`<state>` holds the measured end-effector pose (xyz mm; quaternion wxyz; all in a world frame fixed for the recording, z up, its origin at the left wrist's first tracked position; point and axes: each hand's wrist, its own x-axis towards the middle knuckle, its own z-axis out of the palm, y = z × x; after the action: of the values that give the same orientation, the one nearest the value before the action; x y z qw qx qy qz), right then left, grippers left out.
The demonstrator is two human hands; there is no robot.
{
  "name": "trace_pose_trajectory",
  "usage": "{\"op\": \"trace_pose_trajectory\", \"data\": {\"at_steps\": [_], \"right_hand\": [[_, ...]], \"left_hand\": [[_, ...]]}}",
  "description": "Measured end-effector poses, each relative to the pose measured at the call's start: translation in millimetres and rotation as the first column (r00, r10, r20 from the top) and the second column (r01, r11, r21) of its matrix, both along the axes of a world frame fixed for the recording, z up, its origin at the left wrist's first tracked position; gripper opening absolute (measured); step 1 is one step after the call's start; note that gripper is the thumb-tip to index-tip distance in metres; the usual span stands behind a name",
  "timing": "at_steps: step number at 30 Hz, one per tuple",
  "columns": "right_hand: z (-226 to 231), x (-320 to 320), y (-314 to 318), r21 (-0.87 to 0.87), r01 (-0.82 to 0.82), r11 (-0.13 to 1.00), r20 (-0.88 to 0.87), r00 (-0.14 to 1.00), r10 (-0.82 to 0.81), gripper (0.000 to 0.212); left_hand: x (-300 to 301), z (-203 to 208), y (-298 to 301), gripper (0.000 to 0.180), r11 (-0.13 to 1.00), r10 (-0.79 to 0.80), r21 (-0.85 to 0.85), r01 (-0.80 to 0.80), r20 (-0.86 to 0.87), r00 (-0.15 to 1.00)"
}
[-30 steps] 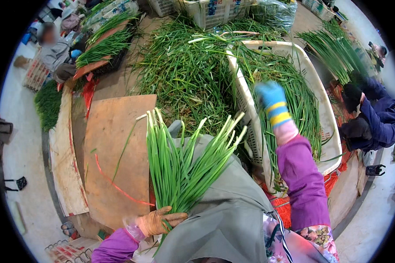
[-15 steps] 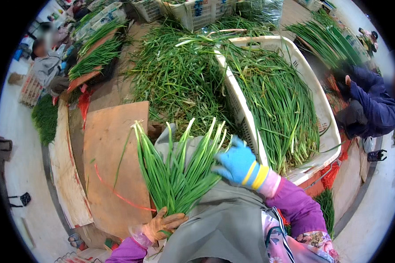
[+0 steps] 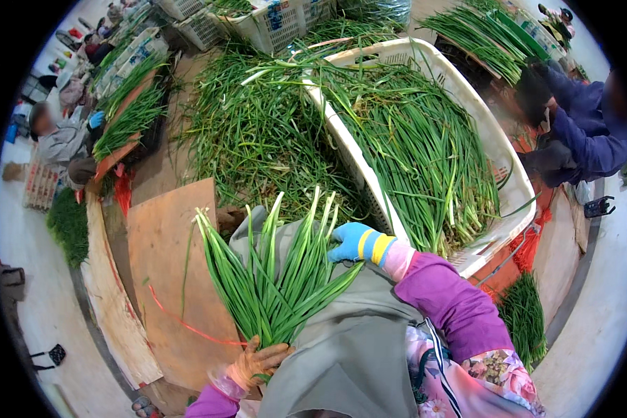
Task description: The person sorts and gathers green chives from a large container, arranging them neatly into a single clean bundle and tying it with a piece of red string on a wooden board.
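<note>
Pale concrete floor (image 3: 21, 292) curves round the work area, where loose greens (image 3: 258, 132) spread between a brown board (image 3: 164, 279) and a white basket (image 3: 350, 152). On the grey apron (image 3: 348, 348), fanned out with its pale ends upward, lies the bunch of green stalks (image 3: 272, 299); its leftmost stalks cross the board's right edge, just below the upper corner. Wrapped in an orange glove, the left hand (image 3: 259, 362) curls its fingers round the narrow leafy end. Blue-gloved, the right hand (image 3: 361, 244) bends half closed beside the rightmost pale ends, near the basket's left edge; whether it pinches a stalk, the view does not settle.

Such a bunch should be light: fairly stiff toward the pale ends, limp at the leaf tips, probably a little slippery and easily creased. A loose, gathering hold at the narrow end looks safest, with single stalks best pinched near their pale ends.
</note>
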<state>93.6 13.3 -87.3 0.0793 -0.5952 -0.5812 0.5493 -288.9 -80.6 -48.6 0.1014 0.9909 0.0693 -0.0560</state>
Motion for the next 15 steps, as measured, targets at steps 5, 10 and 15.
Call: {"op": "trace_pose_trajectory", "data": {"at_steps": [5,10,15], "right_hand": [[5.7,12.8,16.0,0.246,-0.205,0.947,0.359,0.927,0.108,0.027],[27.4,75.2,69.1,0.708,0.032,0.705,0.422,0.781,-0.46,0.021],[35.6,78.5,73.9,0.713,0.208,0.67,0.266,0.803,-0.533,0.043]], "left_hand": [[2.8,5.3,-4.6,0.039,0.989,0.086,-0.119,-0.087,-0.015,0.996],[-7.4,4.5,-3.4,0.055,0.999,-0.01,-0.032,0.007,-0.071,0.997],[4.9,15.8,4.5,0.042,0.958,-0.112,0.245,0.149,-0.16,0.981]]}}
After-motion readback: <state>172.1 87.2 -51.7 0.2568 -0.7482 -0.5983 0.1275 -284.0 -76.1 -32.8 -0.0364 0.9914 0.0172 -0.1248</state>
